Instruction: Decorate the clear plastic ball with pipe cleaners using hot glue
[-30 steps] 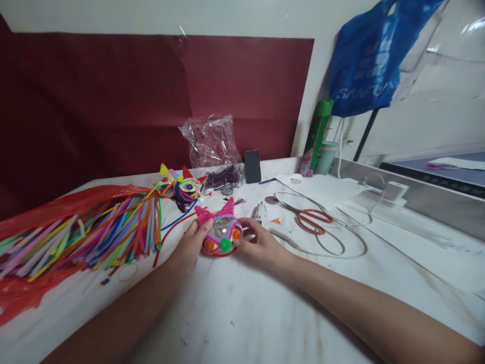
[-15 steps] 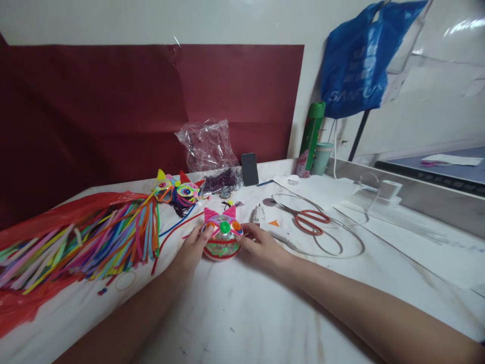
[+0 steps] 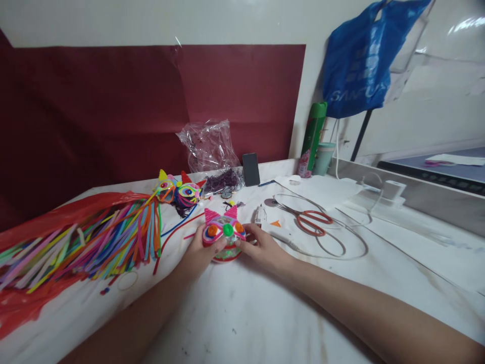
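Between my hands is a small cat-face craft ball [image 3: 224, 233], clear-bodied, with pink pointed ears, orange round eyes, a green nose and a red band low down. My left hand [image 3: 204, 250] grips its left side, the thumb lying across the front below the eye. My right hand [image 3: 261, 245] holds the right side, with fingers behind and thumb near the front. The ball sits low over the white marbled table [image 3: 242, 313]; its underside is partly hidden. Just behind my right hand lies a white hot glue gun [image 3: 260, 214].
Colourful pipe cleaners [image 3: 121, 237] spread over a red plastic bag on the left. Two finished cat heads [image 3: 187, 193] stand behind them. Orange-handled scissors [image 3: 314, 222] lie among looped cable on the right. A phone [image 3: 250, 169] leans at the back, near a green spray can [image 3: 314, 136].
My left thumb has slid from the left eye down across the ball's front, uncovering the orange eye. My right hand stays nearly in place. The view has shifted slightly.
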### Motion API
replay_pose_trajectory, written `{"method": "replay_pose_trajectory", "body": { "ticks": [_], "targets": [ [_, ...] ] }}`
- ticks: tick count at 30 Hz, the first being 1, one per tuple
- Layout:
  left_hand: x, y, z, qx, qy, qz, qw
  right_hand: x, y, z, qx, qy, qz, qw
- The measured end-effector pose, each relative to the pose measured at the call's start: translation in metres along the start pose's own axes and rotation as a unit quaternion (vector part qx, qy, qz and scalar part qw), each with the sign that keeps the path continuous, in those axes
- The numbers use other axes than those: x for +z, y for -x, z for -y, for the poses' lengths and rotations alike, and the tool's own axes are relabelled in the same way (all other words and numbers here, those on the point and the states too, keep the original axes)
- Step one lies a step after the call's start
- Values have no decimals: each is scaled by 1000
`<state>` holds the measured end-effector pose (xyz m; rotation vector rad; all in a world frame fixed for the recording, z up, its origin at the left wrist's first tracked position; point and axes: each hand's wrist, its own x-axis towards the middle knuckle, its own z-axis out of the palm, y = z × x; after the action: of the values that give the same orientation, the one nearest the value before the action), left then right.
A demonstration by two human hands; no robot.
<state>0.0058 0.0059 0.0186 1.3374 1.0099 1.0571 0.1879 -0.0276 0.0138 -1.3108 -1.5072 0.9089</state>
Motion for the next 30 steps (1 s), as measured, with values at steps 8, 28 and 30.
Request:
{"method": "replay_pose_trajectory", "body": {
  "ticks": [8, 28, 30],
  "targets": [
    [8, 8, 0, 28, -38, -18, 999, -1, -1, 0, -12, -51, 4, 999],
    [12, 13, 7, 75, -87, -59, 992, 4, 3, -3, -25, -30, -3, 999],
    [14, 15, 6, 77, -101, -79, 989, 4, 2, -4, -27, -64, 16, 997]
  ]
}}
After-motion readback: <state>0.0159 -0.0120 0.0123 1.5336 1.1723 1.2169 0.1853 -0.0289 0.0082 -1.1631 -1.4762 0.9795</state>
